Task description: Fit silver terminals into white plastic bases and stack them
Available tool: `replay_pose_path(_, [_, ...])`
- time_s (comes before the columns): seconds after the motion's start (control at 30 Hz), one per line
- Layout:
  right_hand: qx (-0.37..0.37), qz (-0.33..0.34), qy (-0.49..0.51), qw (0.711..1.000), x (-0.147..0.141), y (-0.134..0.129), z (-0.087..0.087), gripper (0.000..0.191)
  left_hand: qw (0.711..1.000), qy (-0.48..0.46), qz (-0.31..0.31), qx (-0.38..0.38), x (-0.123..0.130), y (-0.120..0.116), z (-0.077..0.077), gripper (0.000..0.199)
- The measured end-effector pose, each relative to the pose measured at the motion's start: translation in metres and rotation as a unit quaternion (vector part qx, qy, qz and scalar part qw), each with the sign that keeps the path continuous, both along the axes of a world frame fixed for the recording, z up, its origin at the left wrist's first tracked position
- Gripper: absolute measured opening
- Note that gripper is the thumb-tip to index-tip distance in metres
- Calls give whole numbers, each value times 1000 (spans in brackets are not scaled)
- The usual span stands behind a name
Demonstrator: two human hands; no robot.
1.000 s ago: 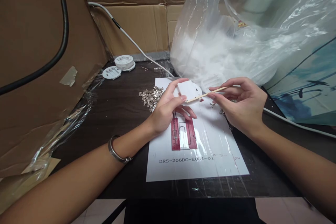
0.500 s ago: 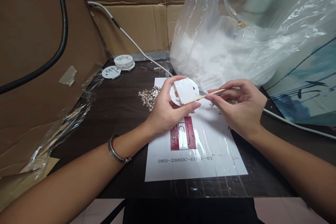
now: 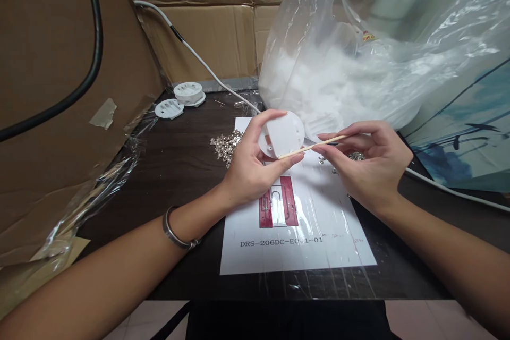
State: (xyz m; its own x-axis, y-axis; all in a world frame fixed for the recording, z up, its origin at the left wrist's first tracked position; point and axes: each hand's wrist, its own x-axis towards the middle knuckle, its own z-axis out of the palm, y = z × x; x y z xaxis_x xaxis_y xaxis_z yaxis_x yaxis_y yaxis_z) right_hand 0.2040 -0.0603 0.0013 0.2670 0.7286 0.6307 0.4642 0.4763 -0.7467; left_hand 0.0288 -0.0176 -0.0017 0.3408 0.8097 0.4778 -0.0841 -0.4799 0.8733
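Observation:
A round white plastic piece (image 3: 283, 135) with a raised flat block and small slots is gripped at its left and lower edge by my left hand (image 3: 253, 156). My right hand (image 3: 364, 154) pinches a thin wooden stick (image 3: 314, 147), whose left end touches the lower edge of the white piece near my left thumb. A thin grey blade-like tool, partly hidden by the right fingers, also sits in that hand and points at the white piece. Below lies a white printed sheet (image 3: 255, 257) with a red picture, covered with clear tape.
Small metal parts (image 3: 225, 146) lie piled left of my left hand; more metal parts (image 3: 356, 156) show behind the right one. Several white round pieces (image 3: 187, 93) rest at the back left. A clear bag (image 3: 319, 74) of white pieces stands behind. A white cable (image 3: 203, 64) crosses the back.
The white piece has turned slightly in my left hand, its right side rising a little. My right hand and the stick have shifted slightly to the right.

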Motion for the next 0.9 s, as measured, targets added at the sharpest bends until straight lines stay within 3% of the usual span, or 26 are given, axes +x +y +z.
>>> replay_pose_path(0.53, [4,-26,-8,1000,-1,1,-3,34,999,-30,-22,18,2,1,-2,50])
replay_pose_path(0.9, [15,-14,0,1000,-3,2,-2,32,980,-23,-2,197,2,13,-9,48])
